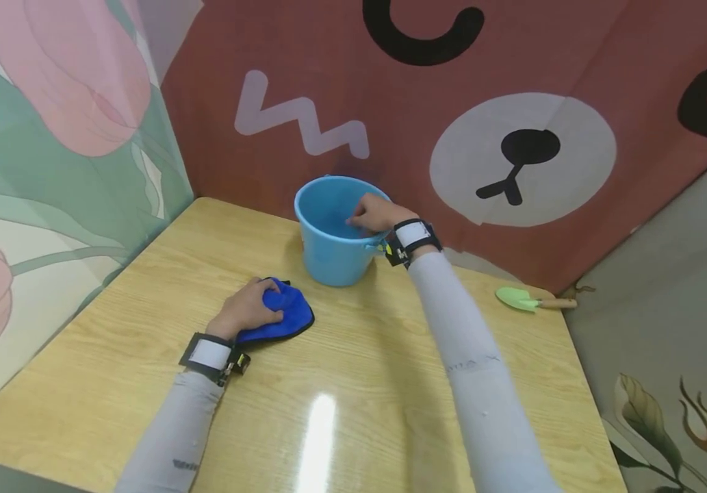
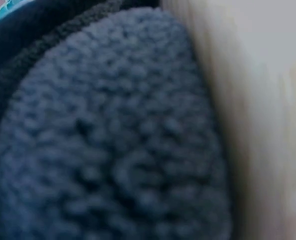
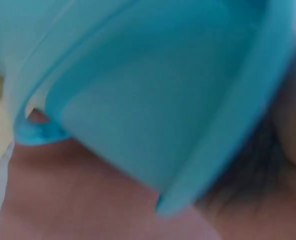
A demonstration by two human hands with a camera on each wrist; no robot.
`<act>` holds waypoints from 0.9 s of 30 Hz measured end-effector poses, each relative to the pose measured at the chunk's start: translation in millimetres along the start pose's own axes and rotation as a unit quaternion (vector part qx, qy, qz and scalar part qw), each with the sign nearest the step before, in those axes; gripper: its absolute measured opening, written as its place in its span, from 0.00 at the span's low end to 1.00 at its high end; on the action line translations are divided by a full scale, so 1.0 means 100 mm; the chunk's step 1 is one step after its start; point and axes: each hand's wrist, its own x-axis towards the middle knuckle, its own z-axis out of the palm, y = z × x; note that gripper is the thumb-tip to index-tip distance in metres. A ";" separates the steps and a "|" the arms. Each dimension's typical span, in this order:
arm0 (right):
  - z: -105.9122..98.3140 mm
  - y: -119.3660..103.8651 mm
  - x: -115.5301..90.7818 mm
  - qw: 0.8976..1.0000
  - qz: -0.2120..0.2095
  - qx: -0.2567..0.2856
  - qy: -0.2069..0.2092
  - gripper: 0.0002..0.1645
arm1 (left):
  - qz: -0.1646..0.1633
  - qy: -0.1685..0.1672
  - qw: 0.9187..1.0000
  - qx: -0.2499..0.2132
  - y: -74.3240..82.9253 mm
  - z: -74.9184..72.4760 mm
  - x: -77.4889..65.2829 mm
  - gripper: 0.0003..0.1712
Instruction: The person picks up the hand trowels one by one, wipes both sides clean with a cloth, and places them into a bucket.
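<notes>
Blue cloth, just left of frame centre, gripped by left hand, thumb and fingers curled on it; right hand inside bucket, upper centre, cannot tell whether its fingers pinch anything; cloth near bucket, apart; trowel at right of frame; table beneath; bear-print wall behind, upper right

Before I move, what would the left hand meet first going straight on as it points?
Beyond the blue cloth under it, the left hand would probably meet the light blue bucket; depth is hard to judge.
</notes>
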 end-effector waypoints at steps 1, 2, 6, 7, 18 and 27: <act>-0.02 0.03 -0.05 1.000 -0.016 0.016 0.018 0.25 | -0.002 -0.002 1.000 -0.004 -0.01 0.00 0.00 0.31; -0.04 0.08 -0.11 0.998 -0.029 0.033 0.038 0.25 | -0.001 -0.003 1.000 -0.008 -0.02 0.00 0.00 0.31; -0.09 0.38 -0.38 0.982 -0.079 0.072 0.157 0.22 | 0.001 -0.005 1.000 -0.021 -0.05 -0.01 0.00 0.30; -0.10 0.49 -0.45 0.976 -0.083 0.071 0.189 0.22 | 0.002 -0.005 1.000 -0.023 -0.05 -0.02 0.00 0.30; 0.00 2.00 -1.52 0.965 0.074 0.017 0.249 0.20 | 0.000 -0.004 1.000 -0.015 -0.05 -0.03 0.00 0.31; 0.12 3.07 -2.44 0.960 0.222 -0.015 0.169 0.32 | 0.005 -0.009 1.000 -0.012 -0.01 -0.02 0.00 0.31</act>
